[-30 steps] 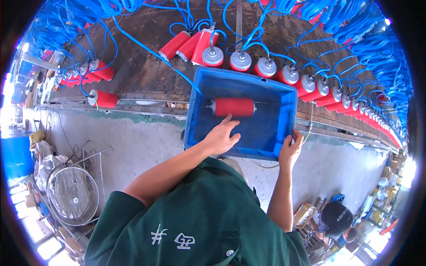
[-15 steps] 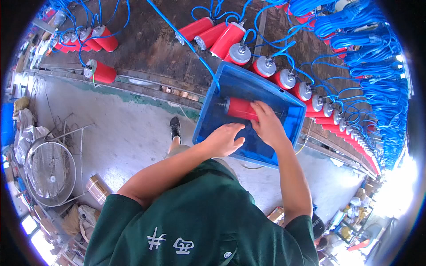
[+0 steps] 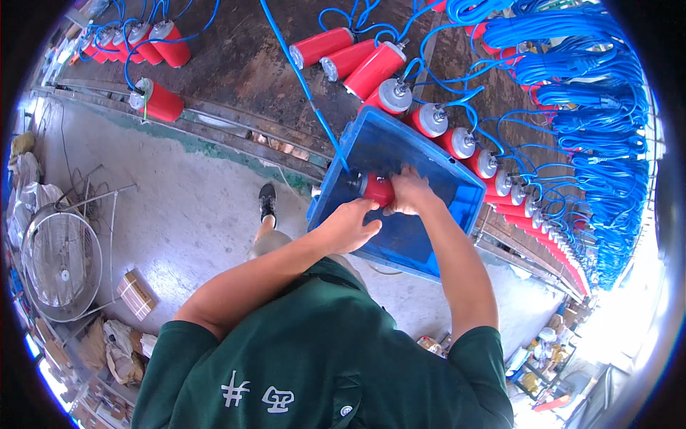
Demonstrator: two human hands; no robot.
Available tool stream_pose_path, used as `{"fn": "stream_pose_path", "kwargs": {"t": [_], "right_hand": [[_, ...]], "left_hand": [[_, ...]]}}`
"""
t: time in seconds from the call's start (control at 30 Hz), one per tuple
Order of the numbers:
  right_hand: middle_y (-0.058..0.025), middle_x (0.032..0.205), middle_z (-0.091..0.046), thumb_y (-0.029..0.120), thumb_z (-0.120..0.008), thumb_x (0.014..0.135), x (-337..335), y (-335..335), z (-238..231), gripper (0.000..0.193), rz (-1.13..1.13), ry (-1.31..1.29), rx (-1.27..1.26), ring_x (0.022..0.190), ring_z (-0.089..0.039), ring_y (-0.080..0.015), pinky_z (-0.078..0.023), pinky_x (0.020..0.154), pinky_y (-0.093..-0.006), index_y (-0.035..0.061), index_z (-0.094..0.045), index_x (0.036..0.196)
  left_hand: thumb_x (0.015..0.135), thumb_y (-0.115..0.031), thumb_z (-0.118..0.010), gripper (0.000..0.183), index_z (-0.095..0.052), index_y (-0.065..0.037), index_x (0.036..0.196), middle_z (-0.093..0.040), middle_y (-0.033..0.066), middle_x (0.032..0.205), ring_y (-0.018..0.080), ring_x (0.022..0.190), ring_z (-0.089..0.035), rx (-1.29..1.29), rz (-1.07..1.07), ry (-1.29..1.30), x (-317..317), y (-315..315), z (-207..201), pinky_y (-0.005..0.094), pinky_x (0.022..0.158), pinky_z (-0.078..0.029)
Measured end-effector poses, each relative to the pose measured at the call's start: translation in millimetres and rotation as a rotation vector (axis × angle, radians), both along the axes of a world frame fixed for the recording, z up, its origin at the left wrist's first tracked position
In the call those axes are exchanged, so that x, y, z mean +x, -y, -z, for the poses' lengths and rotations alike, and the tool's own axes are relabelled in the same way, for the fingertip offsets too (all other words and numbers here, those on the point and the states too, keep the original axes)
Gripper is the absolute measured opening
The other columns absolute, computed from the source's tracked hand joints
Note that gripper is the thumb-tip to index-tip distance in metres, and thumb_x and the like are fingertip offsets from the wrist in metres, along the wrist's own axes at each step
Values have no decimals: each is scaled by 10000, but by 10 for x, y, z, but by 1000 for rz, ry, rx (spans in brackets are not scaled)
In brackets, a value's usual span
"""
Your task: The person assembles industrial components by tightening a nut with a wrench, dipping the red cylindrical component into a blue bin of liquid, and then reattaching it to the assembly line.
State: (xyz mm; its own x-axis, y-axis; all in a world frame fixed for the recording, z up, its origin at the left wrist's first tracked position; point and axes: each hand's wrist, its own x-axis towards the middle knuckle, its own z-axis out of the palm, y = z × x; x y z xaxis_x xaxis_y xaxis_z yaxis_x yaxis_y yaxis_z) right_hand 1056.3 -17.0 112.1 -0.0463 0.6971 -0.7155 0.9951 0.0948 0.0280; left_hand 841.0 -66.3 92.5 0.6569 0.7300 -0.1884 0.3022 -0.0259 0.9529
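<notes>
A red cylinder (image 3: 377,189) with a dark-looking end cap lies inside a blue plastic crate (image 3: 330,187). A blue cable (image 3: 314,107) runs over the crate's left rim toward its capped left end. My right hand (image 3: 413,191) reaches into the crate and grips the cylinder's right end; its fingertips are partly hidden against the dark inside. At the near side, my left hand (image 3: 349,227) has its fingertips at the cylinder's lower edge, thumb held apart. The crate's bottom looks dark and shiny; I cannot tell whether liquid is in it.
More red cylinders with grey caps (image 3: 431,120) line the dark wooden table (image 3: 236,64) beyond the crate. Coiled blue cables (image 3: 600,136) pile up at the right. One cylinder (image 3: 163,102) lies by the table's left edge. A round fan (image 3: 63,264) stands on the floor at left.
My right hand has moved left and wraps further round the cylinder's end. The left hand has come down-left and now meets the cylinder. Less of the cylinder shows. The whole view has shifted slightly.
</notes>
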Motion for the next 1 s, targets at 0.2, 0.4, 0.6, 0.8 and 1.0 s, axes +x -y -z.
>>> {"fn": "stream_pose_path", "kwargs": {"t": [0.2, 0.4, 0.6, 0.8, 1.0], "right_hand": [[-200, 1604, -450, 382, -942, 701, 31, 206, 142, 1028, 96, -47, 6, 1491, -403, -485, -392, 1141, -735, 145, -445, 1570], [-164, 1529, -516, 357, -939, 706, 6, 285, 186, 1019, 130, -53, 23, 1451, -454, -466, -424, 1110, -723, 162, -424, 1564], [-154, 1526, -519, 266, -944, 722, -73, 335, 110, 977, 144, -45, 56, 1428, -489, -423, -451, 1092, -707, 162, -427, 1545], [-148, 1508, -524, 278, -946, 724, -62, 380, 159, 972, 129, -30, 79, 1428, -490, -418, -453, 1102, -697, 144, -429, 1537], [-150, 1507, -524, 292, -933, 742, -91, 417, 179, 959, 138, -20, 100, 1421, -498, -424, -456, 1083, -710, 142, -417, 1536]], "left_hand": [[989, -276, -685, 466, -655, 66, 1304, -678, 292, 1298, 441, 1209, -655, -35, 25, -51, -7, 23, 50, 448, 1045, -520], [986, -280, -690, 469, -660, 69, 1298, -697, 299, 1259, 445, 1192, -667, -7, 44, -64, -4, 71, 85, 454, 1032, -528], [987, -280, -700, 463, -667, 65, 1294, -710, 298, 1221, 453, 1167, -676, -28, 46, -73, -2, 69, 54, 459, 1009, -538], [990, -272, -698, 447, -674, 63, 1285, -710, 298, 1221, 449, 1163, -679, -27, 46, -66, 16, 83, 69, 457, 1002, -539], [991, -265, -696, 437, -675, 62, 1281, -709, 298, 1219, 447, 1156, -682, -19, 55, -69, 23, 91, 95, 452, 998, -541]]}}
